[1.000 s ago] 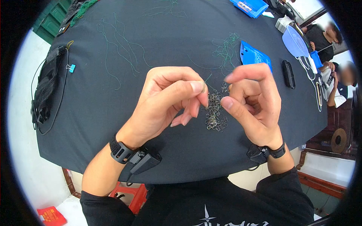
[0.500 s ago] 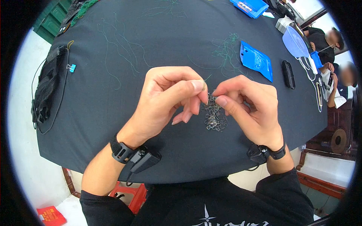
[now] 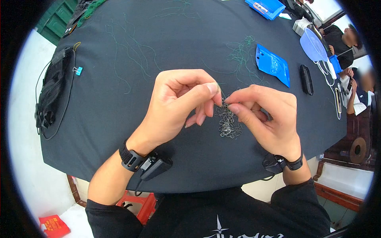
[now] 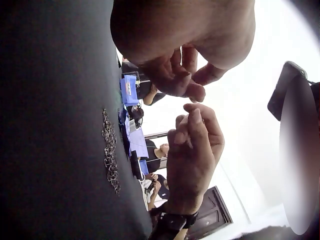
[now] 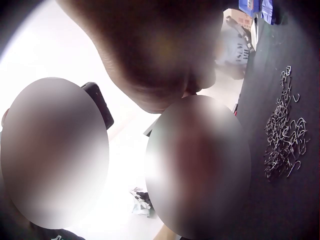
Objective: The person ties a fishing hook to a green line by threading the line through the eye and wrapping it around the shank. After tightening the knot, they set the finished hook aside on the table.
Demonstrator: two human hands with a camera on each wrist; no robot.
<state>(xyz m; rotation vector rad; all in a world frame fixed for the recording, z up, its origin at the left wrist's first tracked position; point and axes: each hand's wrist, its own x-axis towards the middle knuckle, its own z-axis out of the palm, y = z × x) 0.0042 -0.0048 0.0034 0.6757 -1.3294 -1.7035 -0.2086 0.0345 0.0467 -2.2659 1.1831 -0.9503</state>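
My left hand (image 3: 178, 99) is raised over the table, thumb and index finger pinching a thin green fishing line (image 3: 222, 93) by its end. Close beside it, my right hand (image 3: 270, 113) has its thumb and index fingertips together where that line runs down to them. Whether a fish hook is hidden between the fingertips, I cannot tell. Beneath both hands lies a pile of small metal fish hooks (image 3: 229, 126), its upper part overlapped by the fingers. The right wrist view shows the loose hooks (image 5: 286, 135) with their bent shanks.
Tangled green line (image 3: 240, 55) and a blue pouch (image 3: 274, 65) lie beyond my right hand. Farther right are a black case (image 3: 306, 79) and a purple-blue basket (image 3: 312, 44). A black mesh bundle (image 3: 55, 89) with a teal binder clip (image 3: 78, 71) sits at left. People sit at right.
My right hand has come down and left from an open-fingered pose to a pinch near the left fingertips. My left hand keeps its pinch, and the view has shifted slightly.
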